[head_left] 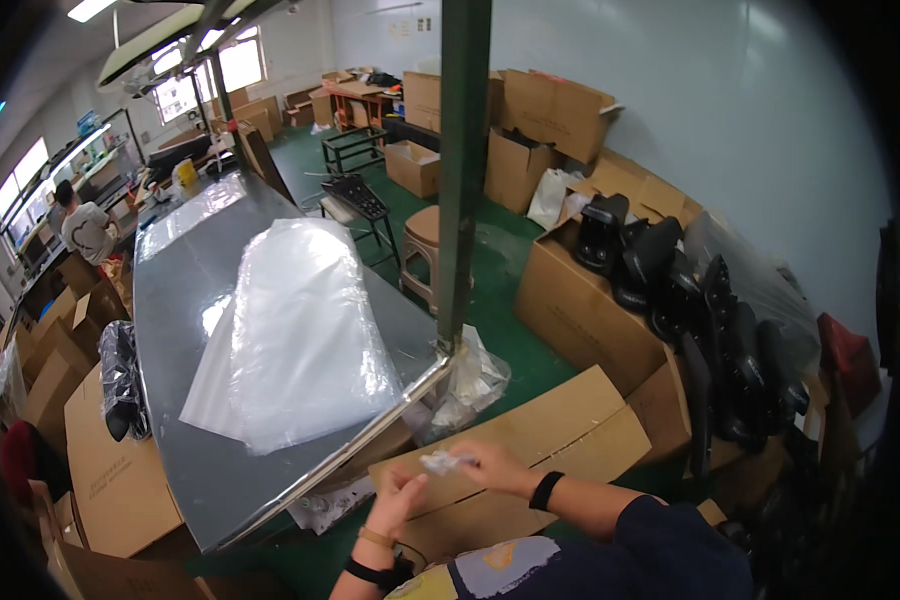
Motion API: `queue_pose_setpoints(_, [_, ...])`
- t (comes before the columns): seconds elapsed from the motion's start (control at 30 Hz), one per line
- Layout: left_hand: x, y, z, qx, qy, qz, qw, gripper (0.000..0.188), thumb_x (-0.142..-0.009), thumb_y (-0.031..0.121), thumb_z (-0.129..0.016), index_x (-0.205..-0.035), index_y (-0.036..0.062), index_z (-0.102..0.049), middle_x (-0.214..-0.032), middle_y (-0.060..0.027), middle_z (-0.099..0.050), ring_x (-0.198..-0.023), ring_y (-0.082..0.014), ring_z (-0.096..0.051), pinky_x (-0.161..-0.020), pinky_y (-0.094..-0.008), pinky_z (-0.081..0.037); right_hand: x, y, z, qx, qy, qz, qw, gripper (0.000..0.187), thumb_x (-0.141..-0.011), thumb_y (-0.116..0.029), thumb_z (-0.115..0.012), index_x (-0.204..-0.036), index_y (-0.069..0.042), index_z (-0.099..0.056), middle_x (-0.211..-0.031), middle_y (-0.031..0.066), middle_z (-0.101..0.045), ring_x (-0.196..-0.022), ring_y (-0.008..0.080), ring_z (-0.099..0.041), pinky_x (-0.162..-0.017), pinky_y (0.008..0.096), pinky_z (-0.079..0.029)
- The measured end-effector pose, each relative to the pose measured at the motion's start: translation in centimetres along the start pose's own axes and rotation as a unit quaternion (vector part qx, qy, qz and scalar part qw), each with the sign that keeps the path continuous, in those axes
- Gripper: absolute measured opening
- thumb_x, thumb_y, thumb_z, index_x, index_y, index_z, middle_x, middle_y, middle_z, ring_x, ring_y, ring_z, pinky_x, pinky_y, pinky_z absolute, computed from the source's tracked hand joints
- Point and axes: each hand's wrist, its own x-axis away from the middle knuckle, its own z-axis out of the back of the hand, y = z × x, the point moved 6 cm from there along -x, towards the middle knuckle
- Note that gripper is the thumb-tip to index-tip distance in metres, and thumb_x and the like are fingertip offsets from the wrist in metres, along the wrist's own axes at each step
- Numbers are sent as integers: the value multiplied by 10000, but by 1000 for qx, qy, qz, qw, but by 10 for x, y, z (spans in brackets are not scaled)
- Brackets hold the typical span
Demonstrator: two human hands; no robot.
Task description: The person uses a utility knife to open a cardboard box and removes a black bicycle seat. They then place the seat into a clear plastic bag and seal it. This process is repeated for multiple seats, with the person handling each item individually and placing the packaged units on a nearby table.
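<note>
My right hand (496, 469), a black band on its wrist, pinches a small crumpled piece of clear, whitish plastic (444, 461). Close by on the left is my left hand (400, 496), thumb and fingers drawn together. Whether anything thin is between them cannot be made out. Both hands are over a closed cardboard box (570, 425) beside the table's corner. A stack of clear plastic bags (305, 330) lies on the grey table (185, 480) to the left of my hands.
A green post (462, 180) rises at the table's corner, with a clear plastic bag of scraps (470, 385) beside it. Black moulded parts (660, 265) heap over a carton (580, 300) at right. A brown stool (422, 250) stands behind the post. Another person (88, 228) is far left.
</note>
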Motion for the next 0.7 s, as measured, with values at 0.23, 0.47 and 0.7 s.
queue_pose_setpoints(0.23, [-77, 58, 100, -670, 212, -87, 706, 580, -598, 315, -854, -1008, 50, -539, -1081, -161, -545, -985, -362, -527, -842, -423, -470, -26, 137, 103, -70, 216, -186, 956, 151, -843, -32, -636, -988, -34, -594, -704, 16, -623, -617, 81, -569, -567, 248, -458])
queue_pose_setpoints(0.47, [-110, 65, 120, -729, 143, 79, 665, 551, -522, 396, -879, -854, 45, -613, -962, -155, -639, -924, -326, -607, -797, -415, -503, -93, 181, 89, 132, 233, -69, 961, 83, -809, -125, -630, -857, -92, -689, -855, 90, -646, -809, 293, -627, -706, 379, -508])
queue_pose_setpoints(0.7, [-109, 69, 112, -707, 169, 76, 682, 541, -486, 369, -898, -768, 40, -574, -883, -156, -611, -845, -349, -590, -729, -426, -486, -120, 281, 2, 255, -132, -246, 926, 277, -788, -64, -539, -1017, -111, -687, -1112, 97, -651, -1061, 309, -588, -889, 441, -465])
